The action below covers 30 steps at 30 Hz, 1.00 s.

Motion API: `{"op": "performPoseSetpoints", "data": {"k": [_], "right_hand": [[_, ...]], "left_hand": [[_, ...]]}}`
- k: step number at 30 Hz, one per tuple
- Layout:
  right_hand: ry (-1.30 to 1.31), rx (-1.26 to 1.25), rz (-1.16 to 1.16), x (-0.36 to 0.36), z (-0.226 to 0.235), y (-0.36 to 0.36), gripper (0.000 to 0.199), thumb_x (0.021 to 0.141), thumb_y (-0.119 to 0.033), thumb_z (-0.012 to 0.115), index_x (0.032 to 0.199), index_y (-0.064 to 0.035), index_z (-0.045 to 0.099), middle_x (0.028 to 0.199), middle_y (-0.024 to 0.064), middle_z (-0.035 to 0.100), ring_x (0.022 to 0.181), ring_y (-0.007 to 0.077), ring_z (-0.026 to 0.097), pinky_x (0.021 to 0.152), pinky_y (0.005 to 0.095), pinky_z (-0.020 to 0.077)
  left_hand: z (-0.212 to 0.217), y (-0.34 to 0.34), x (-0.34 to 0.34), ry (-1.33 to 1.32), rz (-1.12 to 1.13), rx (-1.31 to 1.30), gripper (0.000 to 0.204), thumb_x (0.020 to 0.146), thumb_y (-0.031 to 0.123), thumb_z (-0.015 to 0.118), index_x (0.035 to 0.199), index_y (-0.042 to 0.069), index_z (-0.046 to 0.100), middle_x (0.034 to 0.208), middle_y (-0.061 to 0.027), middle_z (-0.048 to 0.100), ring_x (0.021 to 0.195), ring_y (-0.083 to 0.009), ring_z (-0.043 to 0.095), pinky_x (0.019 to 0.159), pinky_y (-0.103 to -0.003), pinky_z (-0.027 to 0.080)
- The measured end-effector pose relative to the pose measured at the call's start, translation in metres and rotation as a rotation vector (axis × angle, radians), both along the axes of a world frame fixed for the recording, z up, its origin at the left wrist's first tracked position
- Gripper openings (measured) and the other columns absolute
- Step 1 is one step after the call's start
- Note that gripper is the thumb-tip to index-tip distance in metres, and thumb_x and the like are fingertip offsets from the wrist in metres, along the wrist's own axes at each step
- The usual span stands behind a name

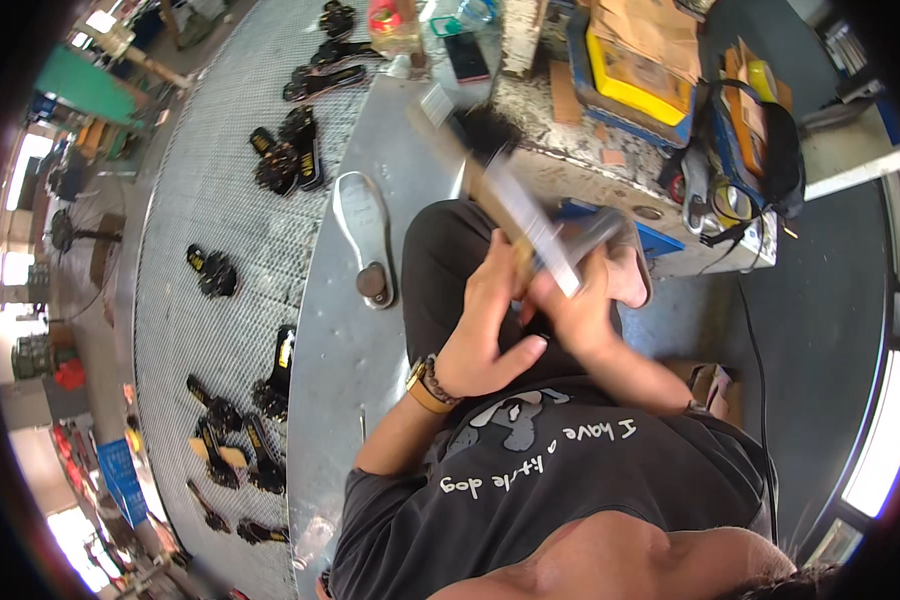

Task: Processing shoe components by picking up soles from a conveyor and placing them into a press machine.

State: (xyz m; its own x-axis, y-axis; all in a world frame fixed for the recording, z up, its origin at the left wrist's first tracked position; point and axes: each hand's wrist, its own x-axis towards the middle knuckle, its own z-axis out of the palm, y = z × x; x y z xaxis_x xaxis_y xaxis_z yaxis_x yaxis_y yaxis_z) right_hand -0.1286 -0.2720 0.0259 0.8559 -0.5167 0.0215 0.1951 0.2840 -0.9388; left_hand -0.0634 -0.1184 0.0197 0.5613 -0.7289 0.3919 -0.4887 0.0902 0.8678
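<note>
A long tan-and-white strip-like object, smeared by motion, slants above my lap; its kind cannot be made out. My left hand, a watch and beaded bracelet on its wrist, has its fingers closed at the lower part of the strip, thumb sticking out. Close beside it, my right hand is closed near the strip's lower end. A blurred grey metallic bar shows just beyond the right fingers; what that hand grips is unclear. To the left, a pale shoe sole with a dark round piece on its heel lies on the metal tabletop.
Left of the tabletop runs a mesh conveyor bearing several black sandals. A phone lies at the far end. A worn bench at the far right holds a yellow box and a black strapped bag. A cable hangs at right.
</note>
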Motion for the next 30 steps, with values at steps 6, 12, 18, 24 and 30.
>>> {"op": "performPoseSetpoints", "data": {"k": [6,12,18,24,30], "right_hand": [[0.729,-1.204,-0.818,0.102,0.041,-0.201,0.085,0.085,-0.065,0.070,0.118,0.0113,0.051,0.102,0.0330,0.072,0.100,0.0476,0.071,0.086,0.0474,0.0562],[1.063,-1.425,-0.727,0.155,0.042,-0.275,0.085,0.086,-0.068,0.062,0.117,0.0100,0.052,0.099,0.0313,0.073,0.097,0.0433,0.074,0.085,0.0503,0.0588],[1.127,-1.569,-0.689,0.170,0.038,-0.305,0.096,0.086,-0.075,0.061,0.127,0.0117,0.051,0.108,0.0285,0.074,0.105,0.0382,0.074,0.089,0.0486,0.0577],[0.789,-1.813,-1.020,0.167,0.026,-0.303,0.096,0.091,-0.069,0.063,0.139,0.0127,0.047,0.136,0.0327,0.057,0.126,0.0499,0.054,0.106,0.0557,0.0455],[0.523,-1.705,-1.037,0.171,0.030,-0.308,0.067,0.094,-0.052,0.066,0.121,0.0092,0.067,0.134,0.0247,0.062,0.125,0.0432,0.057,0.110,0.0491,0.0425]], "left_hand": [[0.002,0.016,0.127,-0.412,0.093,0.154,0.023,0.094,0.012,0.068,0.114,0.005,0.075,0.122,-0.0129,0.073,0.114,-0.0337,0.067,0.101,-0.042,0.052],[-0.141,0.163,0.324,-0.025,1.084,0.227,0.047,0.101,0.030,0.066,0.130,-0.008,0.064,0.134,-0.0213,0.066,0.123,-0.0298,0.064,0.106,-0.038,0.050],[-0.196,0.167,0.390,0.076,1.237,1.216,0.132,0.074,0.097,0.049,0.137,-0.018,0.051,0.145,-0.0402,0.048,0.139,-0.0514,0.045,0.117,-0.055,0.035],[-0.175,0.134,0.412,0.277,1.381,1.111,0.127,0.074,0.079,0.073,0.152,-0.011,0.029,0.158,-0.0332,0.035,0.147,-0.0465,0.036,0.120,-0.055,0.033],[-0.123,0.172,0.365,0.319,1.385,0.035,0.046,0.086,0.017,0.076,0.122,0.001,0.052,0.109,-0.0169,0.064,0.103,-0.0280,0.068,0.092,-0.038,0.054]]}}
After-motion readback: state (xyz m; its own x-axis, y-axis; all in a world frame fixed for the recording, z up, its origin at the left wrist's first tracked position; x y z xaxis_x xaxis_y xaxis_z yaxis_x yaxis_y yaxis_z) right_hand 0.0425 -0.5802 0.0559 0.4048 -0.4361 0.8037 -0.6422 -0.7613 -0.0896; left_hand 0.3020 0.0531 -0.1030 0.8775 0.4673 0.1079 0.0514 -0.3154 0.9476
